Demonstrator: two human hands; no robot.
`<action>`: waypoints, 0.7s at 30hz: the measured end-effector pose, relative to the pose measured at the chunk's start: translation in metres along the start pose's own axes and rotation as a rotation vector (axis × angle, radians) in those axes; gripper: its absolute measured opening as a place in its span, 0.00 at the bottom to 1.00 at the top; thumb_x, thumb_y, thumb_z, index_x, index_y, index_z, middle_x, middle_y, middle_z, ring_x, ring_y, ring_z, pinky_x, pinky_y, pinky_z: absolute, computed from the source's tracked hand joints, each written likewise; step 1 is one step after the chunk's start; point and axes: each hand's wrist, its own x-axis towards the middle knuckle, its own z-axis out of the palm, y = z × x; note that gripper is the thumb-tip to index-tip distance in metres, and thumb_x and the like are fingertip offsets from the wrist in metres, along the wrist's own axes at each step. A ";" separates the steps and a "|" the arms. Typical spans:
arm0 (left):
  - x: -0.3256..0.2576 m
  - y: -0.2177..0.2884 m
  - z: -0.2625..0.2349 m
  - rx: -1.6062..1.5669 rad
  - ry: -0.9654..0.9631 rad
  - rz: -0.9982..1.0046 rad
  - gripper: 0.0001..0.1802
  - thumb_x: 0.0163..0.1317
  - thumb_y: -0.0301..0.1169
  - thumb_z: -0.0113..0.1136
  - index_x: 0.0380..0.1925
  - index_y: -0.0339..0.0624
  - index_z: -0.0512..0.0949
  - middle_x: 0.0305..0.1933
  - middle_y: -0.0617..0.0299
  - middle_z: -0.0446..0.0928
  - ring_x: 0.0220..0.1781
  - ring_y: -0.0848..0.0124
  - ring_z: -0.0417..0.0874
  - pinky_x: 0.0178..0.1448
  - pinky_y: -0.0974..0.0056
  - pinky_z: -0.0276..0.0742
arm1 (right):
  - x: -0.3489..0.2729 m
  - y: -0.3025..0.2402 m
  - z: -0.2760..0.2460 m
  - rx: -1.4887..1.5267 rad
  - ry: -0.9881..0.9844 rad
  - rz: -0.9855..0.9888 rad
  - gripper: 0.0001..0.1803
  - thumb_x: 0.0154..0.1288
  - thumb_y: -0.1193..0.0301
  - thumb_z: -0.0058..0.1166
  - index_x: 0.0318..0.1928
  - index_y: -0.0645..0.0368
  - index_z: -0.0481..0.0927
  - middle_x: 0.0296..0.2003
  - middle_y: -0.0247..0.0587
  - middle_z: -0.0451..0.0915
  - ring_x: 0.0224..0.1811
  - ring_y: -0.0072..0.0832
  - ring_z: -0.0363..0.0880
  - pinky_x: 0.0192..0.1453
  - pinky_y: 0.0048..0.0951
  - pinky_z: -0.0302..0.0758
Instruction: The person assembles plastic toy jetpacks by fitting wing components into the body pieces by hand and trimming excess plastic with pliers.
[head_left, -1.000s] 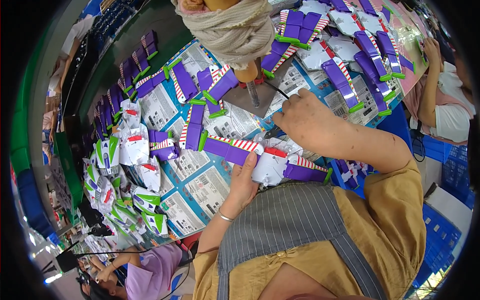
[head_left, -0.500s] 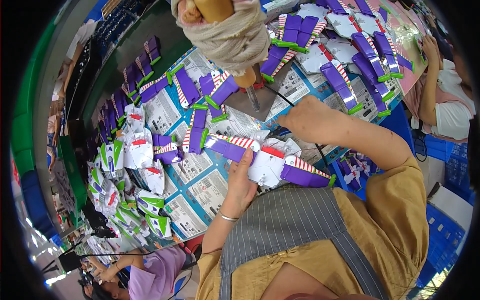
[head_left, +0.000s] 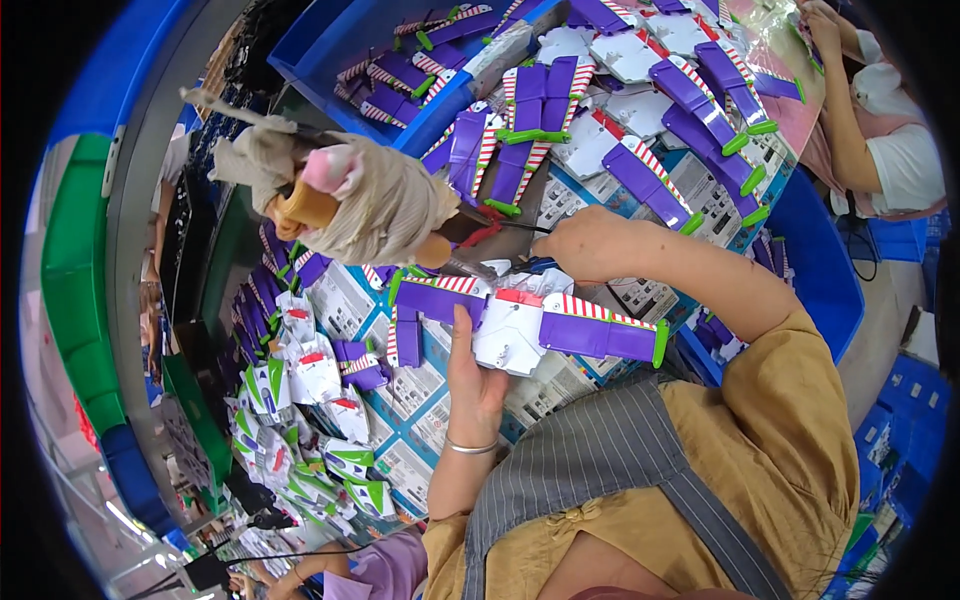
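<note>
My left hand (head_left: 474, 385) grips a winged toy backpack: a white body (head_left: 510, 340) with a red strip, and a purple wing spreading to each side. The right wing (head_left: 600, 330) has a red-and-white striped edge and a green tip. My thumb lies against the left wing (head_left: 437, 303). Above the backpack, my right hand (head_left: 590, 245) is closed, its fingertips by a dark tool-like piece (head_left: 541, 265); what they hold is unclear. Left of that hand stands a cloth-wrapped handle (head_left: 370, 200) with a red tie at its lower end.
White-and-green toy shells (head_left: 350, 460) are heaped at the left. More winged backpacks (head_left: 650, 185) cover the far right of the table. A blue bin (head_left: 300, 55) holding wings stands at the back, another blue bin (head_left: 835, 275) at the right. A co-worker's arm (head_left: 845, 130) is beyond.
The whole view has shifted, bringing the far blue bin into sight and making the wrapped handle appear farther left and tilted. The held backpack has turned to lie more level. My right hand stays closed above it.
</note>
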 end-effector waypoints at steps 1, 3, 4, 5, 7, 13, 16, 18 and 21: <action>0.002 0.001 -0.003 -0.032 -0.022 -0.015 0.24 0.67 0.43 0.49 0.57 0.40 0.66 0.57 0.53 0.72 0.58 0.57 0.74 0.62 0.52 0.70 | 0.000 -0.001 -0.002 0.004 -0.002 0.001 0.24 0.45 0.75 0.57 0.48 0.57 0.76 0.32 0.51 0.81 0.37 0.45 0.81 0.39 0.42 0.76; 0.003 0.001 -0.005 -0.034 -0.002 -0.015 0.24 0.67 0.43 0.49 0.57 0.39 0.66 0.57 0.52 0.72 0.58 0.57 0.74 0.62 0.52 0.69 | 0.001 -0.002 -0.003 0.010 -0.003 0.003 0.25 0.44 0.75 0.57 0.49 0.57 0.75 0.33 0.51 0.81 0.38 0.45 0.81 0.40 0.42 0.76; 0.003 0.001 -0.006 -0.039 0.014 -0.013 0.24 0.67 0.44 0.48 0.57 0.39 0.66 0.57 0.52 0.72 0.58 0.57 0.73 0.62 0.52 0.69 | 0.002 -0.002 -0.004 0.008 -0.009 0.001 0.26 0.44 0.75 0.58 0.50 0.56 0.75 0.33 0.50 0.81 0.38 0.45 0.81 0.40 0.42 0.76; 0.002 0.000 -0.005 -0.038 0.016 -0.014 0.24 0.67 0.44 0.48 0.57 0.39 0.66 0.57 0.52 0.72 0.58 0.57 0.73 0.62 0.52 0.69 | 0.002 -0.002 -0.003 0.005 -0.016 -0.003 0.27 0.44 0.75 0.58 0.50 0.56 0.75 0.33 0.50 0.81 0.38 0.45 0.81 0.41 0.42 0.76; 0.001 -0.002 -0.003 -0.004 0.050 0.030 0.25 0.67 0.44 0.48 0.57 0.38 0.66 0.57 0.51 0.71 0.59 0.57 0.73 0.62 0.52 0.69 | 0.002 -0.001 -0.002 0.011 -0.017 -0.002 0.27 0.44 0.75 0.58 0.51 0.56 0.75 0.33 0.50 0.81 0.39 0.45 0.81 0.41 0.42 0.76; 0.001 -0.001 -0.003 -0.044 0.028 0.001 0.25 0.67 0.44 0.49 0.57 0.38 0.65 0.57 0.51 0.71 0.58 0.57 0.73 0.62 0.52 0.69 | 0.003 -0.001 -0.002 0.002 -0.024 0.008 0.28 0.45 0.74 0.57 0.53 0.54 0.74 0.34 0.49 0.81 0.40 0.43 0.81 0.41 0.40 0.76; -0.001 -0.001 0.000 -0.055 0.047 -0.014 0.26 0.66 0.44 0.49 0.57 0.38 0.65 0.57 0.50 0.72 0.58 0.57 0.74 0.62 0.52 0.69 | 0.003 -0.002 -0.004 -0.015 -0.042 0.004 0.29 0.46 0.73 0.57 0.55 0.54 0.74 0.36 0.48 0.81 0.40 0.43 0.81 0.41 0.40 0.76; -0.002 0.000 0.004 -0.048 0.058 -0.013 0.26 0.66 0.44 0.50 0.57 0.38 0.65 0.56 0.50 0.72 0.58 0.57 0.74 0.62 0.52 0.69 | 0.004 -0.001 -0.002 -0.017 -0.056 0.010 0.29 0.46 0.73 0.57 0.55 0.54 0.74 0.37 0.48 0.81 0.41 0.43 0.80 0.42 0.40 0.76; -0.003 0.000 0.006 -0.043 0.076 -0.018 0.26 0.66 0.44 0.50 0.56 0.37 0.66 0.56 0.50 0.72 0.58 0.57 0.74 0.62 0.52 0.69 | 0.005 0.003 0.005 -0.017 0.008 -0.007 0.24 0.48 0.72 0.56 0.51 0.52 0.76 0.34 0.49 0.81 0.39 0.43 0.81 0.42 0.41 0.76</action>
